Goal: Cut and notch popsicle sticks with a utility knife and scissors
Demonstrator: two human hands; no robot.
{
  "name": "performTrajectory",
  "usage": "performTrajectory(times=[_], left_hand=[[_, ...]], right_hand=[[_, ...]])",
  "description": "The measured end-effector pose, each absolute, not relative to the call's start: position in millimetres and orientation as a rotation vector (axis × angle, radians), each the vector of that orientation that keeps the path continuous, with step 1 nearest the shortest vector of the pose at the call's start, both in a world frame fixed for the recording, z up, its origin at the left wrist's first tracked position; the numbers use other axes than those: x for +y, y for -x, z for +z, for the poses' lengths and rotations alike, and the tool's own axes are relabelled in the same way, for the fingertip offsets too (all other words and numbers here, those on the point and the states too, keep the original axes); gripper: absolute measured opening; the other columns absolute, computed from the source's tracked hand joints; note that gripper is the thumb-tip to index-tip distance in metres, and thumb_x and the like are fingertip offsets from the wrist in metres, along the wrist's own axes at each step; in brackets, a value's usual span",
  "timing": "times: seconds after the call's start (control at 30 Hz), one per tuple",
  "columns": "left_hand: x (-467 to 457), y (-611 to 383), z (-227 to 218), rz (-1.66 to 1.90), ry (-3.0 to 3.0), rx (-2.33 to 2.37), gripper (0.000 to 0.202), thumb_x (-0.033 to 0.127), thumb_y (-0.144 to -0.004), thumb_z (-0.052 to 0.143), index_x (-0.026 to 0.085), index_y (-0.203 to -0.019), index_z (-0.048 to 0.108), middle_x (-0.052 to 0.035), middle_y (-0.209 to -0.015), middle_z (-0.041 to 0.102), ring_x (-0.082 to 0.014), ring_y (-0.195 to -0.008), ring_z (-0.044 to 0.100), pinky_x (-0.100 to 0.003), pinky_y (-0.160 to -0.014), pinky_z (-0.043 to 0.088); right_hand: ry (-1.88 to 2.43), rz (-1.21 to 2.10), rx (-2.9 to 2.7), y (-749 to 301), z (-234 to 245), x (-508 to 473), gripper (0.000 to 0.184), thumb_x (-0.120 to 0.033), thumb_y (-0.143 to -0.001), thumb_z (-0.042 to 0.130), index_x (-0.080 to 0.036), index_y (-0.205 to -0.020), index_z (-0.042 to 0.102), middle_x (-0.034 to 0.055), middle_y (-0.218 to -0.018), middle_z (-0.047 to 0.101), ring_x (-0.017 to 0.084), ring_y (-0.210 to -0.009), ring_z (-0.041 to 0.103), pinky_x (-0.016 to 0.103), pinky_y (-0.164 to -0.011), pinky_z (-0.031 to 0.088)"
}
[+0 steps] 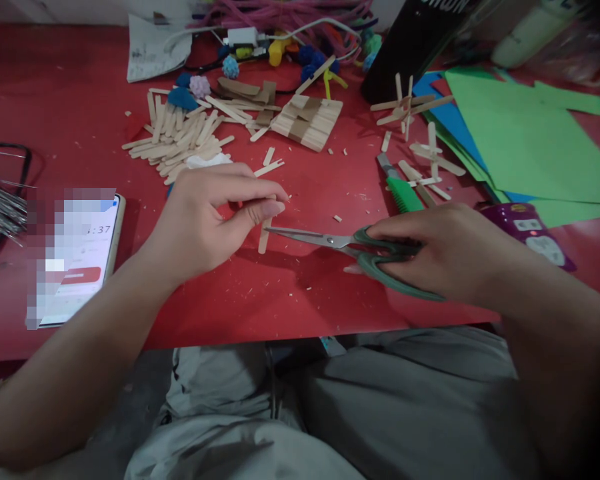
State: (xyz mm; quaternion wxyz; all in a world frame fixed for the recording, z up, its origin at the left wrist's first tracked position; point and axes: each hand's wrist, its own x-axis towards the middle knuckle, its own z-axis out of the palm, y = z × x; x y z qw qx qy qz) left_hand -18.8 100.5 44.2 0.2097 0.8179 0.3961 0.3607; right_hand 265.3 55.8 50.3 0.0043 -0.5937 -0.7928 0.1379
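Observation:
My left hand (215,213) pinches a short wooden craft stick (265,237) between thumb and fingers, and the stick hangs down toward the red table (70,113). My right hand (445,257) grips the green handles of a pair of scissors (350,248). The steel blades point left and their tips meet the stick just below my left thumb. Both hands hover over the table's near edge, above my lap.
A phone (77,257) lies at the left. A pile of loose craft sticks (177,137) and a glued stick panel (307,120) sit behind. Stick crosses (405,107), a green utility knife (397,187), green and blue paper sheets (525,143) and a purple device (530,230) lie at the right.

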Motion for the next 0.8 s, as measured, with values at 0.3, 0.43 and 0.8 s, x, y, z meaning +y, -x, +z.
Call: performTrajectory(times=[0.3,0.43,0.8], left_hand=[[101.6,16.8,43.8,0.989,-2.255,1.058,0.012,0.035,-0.091,0.068,0.034,-0.086,0.079,0.0025,-0.085,0.078,-0.0202,-0.08,0.072,-0.035,-0.073,0.058],[100.0,16.7,45.6,0.977,-2.27,1.104,0.012,0.034,-0.09,0.068,0.033,-0.086,0.08,0.0022,-0.085,0.078,-0.0206,-0.081,0.073,-0.035,-0.075,0.059],[99.6,14.9,48.0,0.943,-2.258,1.09,0.013,0.034,-0.089,0.067,0.034,-0.083,0.079,0.0018,-0.084,0.079,-0.0212,-0.078,0.073,-0.036,-0.071,0.058]], right_hand=[[2.006,0.486,-2.529,-260.5,59.3,59.3,0.026,-0.043,-0.07,0.052,-0.026,-0.075,0.072,0.0002,-0.062,0.063,0.016,-0.054,0.045,0.03,-0.054,0.031],[2.013,0.465,-2.53,-259.9,58.8,58.7,0.025,-0.043,-0.07,0.052,-0.026,-0.073,0.071,0.0003,-0.06,0.062,0.016,-0.054,0.044,0.03,-0.052,0.03],[1.72,0.39,-2.593,-265.9,55.3,52.3,0.029,-0.046,-0.079,0.049,-0.025,-0.066,0.065,0.0016,-0.057,0.058,0.017,-0.053,0.048,0.03,-0.055,0.029]])
